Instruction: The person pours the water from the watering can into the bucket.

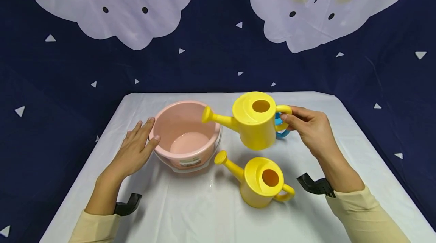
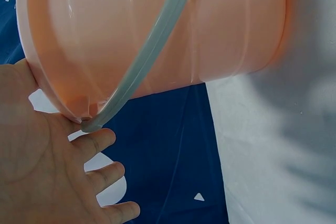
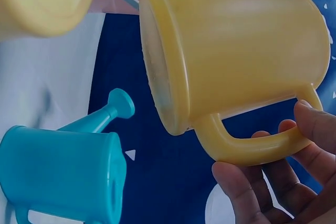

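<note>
Holding the raised watering can (image 1: 257, 133) by its rear handle (image 3: 257, 153) alone leaves the body unsupported; if the pinch of my right hand (image 1: 311, 131) loosens, I judge that the can may swing about the handle or drop. It hangs above the table (image 1: 190, 212), roughly upright, with its spout head (image 1: 207, 114) over the right edge of the bucket (image 1: 177, 122) in the head view. Caution: if I tilt it here, any contents could miss the bucket, because the spout reaches only a little past the rim. I cannot tell whether the can contains liquid. Lowering it without checking clearance risks striking the second yellow can (image 1: 253, 175), which stands nearer to me, or the blue watering can (image 3: 63, 174), partly hidden behind it. Light contact on one side may also let the bucket slide if the spout knocks the opposite rim.

Right hand pose: thumb against the handle, fingers curled beneath it, forearm (image 1: 344, 171) angled in from the lower right.

Left hand (image 1: 136, 150) pose: fingers extended and spread, touching the bucket's left rim without wrapping it; the carrying handle (image 2: 152, 43) meets the rim just beside them.
</note>
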{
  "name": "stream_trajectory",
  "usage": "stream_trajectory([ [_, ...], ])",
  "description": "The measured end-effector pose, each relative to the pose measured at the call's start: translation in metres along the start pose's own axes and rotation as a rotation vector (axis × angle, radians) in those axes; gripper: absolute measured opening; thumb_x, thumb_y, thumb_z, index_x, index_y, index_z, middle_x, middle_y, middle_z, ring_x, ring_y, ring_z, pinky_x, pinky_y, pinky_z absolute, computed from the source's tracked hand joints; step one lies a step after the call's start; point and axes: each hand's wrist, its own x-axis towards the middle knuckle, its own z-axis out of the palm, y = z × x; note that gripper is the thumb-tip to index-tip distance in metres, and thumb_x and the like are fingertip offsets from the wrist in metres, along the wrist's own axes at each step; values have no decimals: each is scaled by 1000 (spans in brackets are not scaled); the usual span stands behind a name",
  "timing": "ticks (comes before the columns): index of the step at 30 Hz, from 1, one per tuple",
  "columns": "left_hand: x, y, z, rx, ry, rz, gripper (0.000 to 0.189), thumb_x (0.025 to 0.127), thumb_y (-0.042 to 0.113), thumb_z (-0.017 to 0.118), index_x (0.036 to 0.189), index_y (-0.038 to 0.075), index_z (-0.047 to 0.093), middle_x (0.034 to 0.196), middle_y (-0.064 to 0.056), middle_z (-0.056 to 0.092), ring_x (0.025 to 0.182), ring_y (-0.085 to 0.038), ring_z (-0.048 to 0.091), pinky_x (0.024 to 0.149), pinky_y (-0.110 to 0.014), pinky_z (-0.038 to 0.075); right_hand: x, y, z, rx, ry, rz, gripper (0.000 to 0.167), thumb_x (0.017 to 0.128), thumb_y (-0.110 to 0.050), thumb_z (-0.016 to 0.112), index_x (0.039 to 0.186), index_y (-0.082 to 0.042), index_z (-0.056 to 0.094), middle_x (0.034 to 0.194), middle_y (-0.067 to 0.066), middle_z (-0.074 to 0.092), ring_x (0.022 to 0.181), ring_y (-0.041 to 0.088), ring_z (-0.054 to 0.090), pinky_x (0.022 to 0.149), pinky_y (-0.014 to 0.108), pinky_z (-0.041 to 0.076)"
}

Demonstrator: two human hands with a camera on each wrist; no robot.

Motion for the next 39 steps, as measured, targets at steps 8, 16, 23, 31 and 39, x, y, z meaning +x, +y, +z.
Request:
stream_trajectory([
  [8, -1, 0, 0, -5, -1, 7, 65, 100, 50, 30, 153, 19, 8, 160, -12, 13, 148, -37, 2, 113, -65, 1, 4, -9, 1, -28, -29, -16, 43, 85, -43, 66, 115, -13, 69, 93, -16, 69, 80, 7, 66, 72, 21, 55],
  [16, 0, 0, 1, -2, -3, 1, 66, 99, 51, 30, 153, 20, 7, 160, -11, 12, 148, -37, 2, 114, -64, 0, 7, -14, 1, -39, -36, -37, 42, 85, -43, 66, 115, -14, 69, 96, -15, 68, 82, 6, 65, 72, 19, 55],
  [23, 0, 0, 0, -2, 1, 7, 66, 100, 51, 30, 153, 19, 8, 160, -11, 13, 148, -37, 2, 114, -64, 0, 9, -16, 1, -33, -29, -76, 39, 86, -39, 66, 114, -12, 69, 91, -15, 67, 78, 9, 64, 70, 21, 56],
  [31, 0, 0, 1, 1, 1, 6, 66, 100, 51, 30, 153, 20, 8, 160, -10, 13, 148, -36, 2, 114, -64, 1, 15, -19, 6, -24, -46, -84, 38, 86, -39, 66, 114, -13, 70, 91, -12, 67, 79, 10, 65, 71, 19, 56],
  [39, 0, 0, 1, 3, 3, 6, 66, 100, 51, 30, 153, 19, 8, 160, -11, 13, 148, -37, 3, 114, -65, 1, 17, -22, 10, -8, -51, -86, 39, 86, -40, 65, 115, -14, 69, 100, -7, 70, 83, 10, 66, 73, 19, 56],
])
